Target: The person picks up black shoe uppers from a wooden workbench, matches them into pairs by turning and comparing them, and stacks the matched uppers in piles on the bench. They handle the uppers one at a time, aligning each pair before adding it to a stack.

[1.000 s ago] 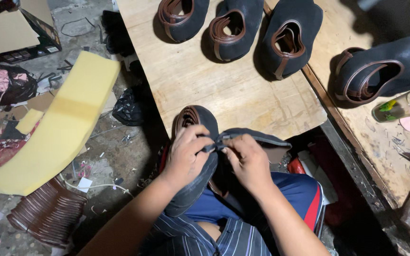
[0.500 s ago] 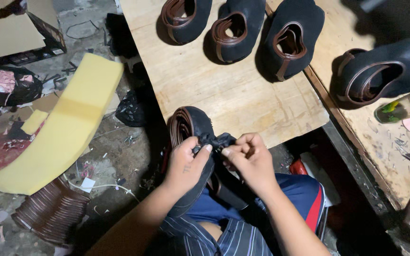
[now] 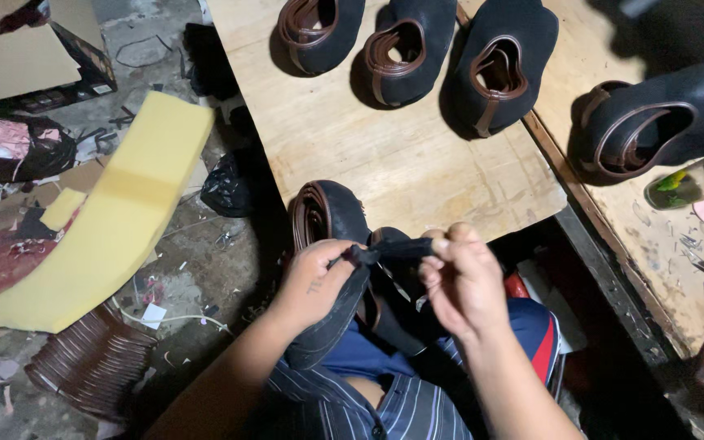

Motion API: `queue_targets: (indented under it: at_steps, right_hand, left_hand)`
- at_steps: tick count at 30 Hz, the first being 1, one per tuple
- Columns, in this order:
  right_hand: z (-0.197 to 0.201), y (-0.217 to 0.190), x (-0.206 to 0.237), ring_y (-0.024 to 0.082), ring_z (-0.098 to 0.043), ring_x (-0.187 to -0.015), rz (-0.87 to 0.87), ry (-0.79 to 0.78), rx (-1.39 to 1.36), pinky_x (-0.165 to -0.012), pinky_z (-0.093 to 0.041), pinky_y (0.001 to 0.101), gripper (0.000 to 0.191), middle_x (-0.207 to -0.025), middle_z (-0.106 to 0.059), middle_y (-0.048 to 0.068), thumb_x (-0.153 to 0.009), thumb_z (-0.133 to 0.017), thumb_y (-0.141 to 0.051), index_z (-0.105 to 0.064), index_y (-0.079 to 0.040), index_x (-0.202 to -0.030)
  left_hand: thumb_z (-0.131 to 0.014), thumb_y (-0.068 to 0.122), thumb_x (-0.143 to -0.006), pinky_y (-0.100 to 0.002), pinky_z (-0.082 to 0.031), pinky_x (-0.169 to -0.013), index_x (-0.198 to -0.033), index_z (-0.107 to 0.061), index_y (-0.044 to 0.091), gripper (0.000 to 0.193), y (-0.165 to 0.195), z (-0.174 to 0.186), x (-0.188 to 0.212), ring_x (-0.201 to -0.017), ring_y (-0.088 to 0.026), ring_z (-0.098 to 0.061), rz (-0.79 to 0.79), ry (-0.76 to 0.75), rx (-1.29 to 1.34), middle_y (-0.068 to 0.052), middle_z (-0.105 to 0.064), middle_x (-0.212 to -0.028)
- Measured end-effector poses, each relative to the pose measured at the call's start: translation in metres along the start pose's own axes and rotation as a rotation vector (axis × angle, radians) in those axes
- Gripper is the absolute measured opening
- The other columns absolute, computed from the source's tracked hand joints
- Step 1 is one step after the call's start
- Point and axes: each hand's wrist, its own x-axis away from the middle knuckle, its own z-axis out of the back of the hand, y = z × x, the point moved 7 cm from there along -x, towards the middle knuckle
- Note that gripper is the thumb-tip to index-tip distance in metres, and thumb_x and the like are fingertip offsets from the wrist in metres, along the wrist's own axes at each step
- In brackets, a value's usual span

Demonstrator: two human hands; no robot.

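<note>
a dark strap (image 3: 393, 251), now drawn taut, is pinched between both closed hands, left hand (image 3: 313, 285) and right hand (image 3: 464, 281), over the black shoe upper (image 3: 332, 220).

A pale plywood worktop (image 3: 385, 155) fills the upper middle, its surface scuffed and lightly stained, lit brighter than anything around it. To its right, a second, rougher wooden bench (image 3: 653, 253) with a dark edge runs diagonally, speckled with scraps. The floor (image 3: 197, 277) to the left is grey concrete, dim and littered with offcuts and bits of paper. On it lies a long slab of yellow foam (image 3: 116, 212), with a cardboard box (image 3: 18, 57) beyond it near the top left corner and a stack of brown ribbed strips (image 3: 91, 367) below it. The lower right falls into deep shadow.
</note>
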Motion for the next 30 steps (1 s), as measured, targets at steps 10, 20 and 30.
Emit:
queue_targets:
  at_steps: [10,20,30]
  right_hand:
    - [-0.006,-0.068,-0.003,0.023,-0.06,-0.129,0.477,-0.052,0.439,-0.108,-0.053,0.0398,0.045,-0.138,-0.056,0.012,-0.091,-0.065,-0.004,-0.048,-0.009,-0.132]
    - [0.024,0.067,0.022,0.029,-0.052,-0.128,0.404,-0.164,1.581,-0.108,-0.043,0.0401,0.085,-0.133,-0.059,0.017,-0.068,-0.094,-0.024,-0.05,-0.002,-0.137]
    - [0.076,-0.06,0.027,0.017,-0.064,-0.091,0.252,0.207,1.47,-0.084,-0.053,0.0305,0.071,-0.097,-0.066,0.008,-0.066,-0.079,-0.008,-0.057,-0.007,-0.133]
  left_hand:
    - [-0.056,0.014,-0.106,-0.023,-0.041,-0.065,-0.105,-0.065,0.003,0.015,-0.057,-0.007,0.01,-0.07,-0.007,-0.047,0.397,0.042,0.59,0.002,-0.055,-0.08]
    - [-0.051,0.023,-0.105,-0.032,-0.048,-0.076,-0.099,-0.056,0.01,0.015,-0.093,0.024,0.028,-0.08,-0.016,-0.055,0.481,0.543,1.213,-0.005,-0.059,-0.086]
    - [-0.054,0.022,-0.109,-0.03,-0.044,-0.071,-0.097,-0.052,0.015,0.014,-0.097,0.007,0.032,-0.075,-0.012,-0.049,0.409,0.453,1.318,0.002,-0.05,-0.081]
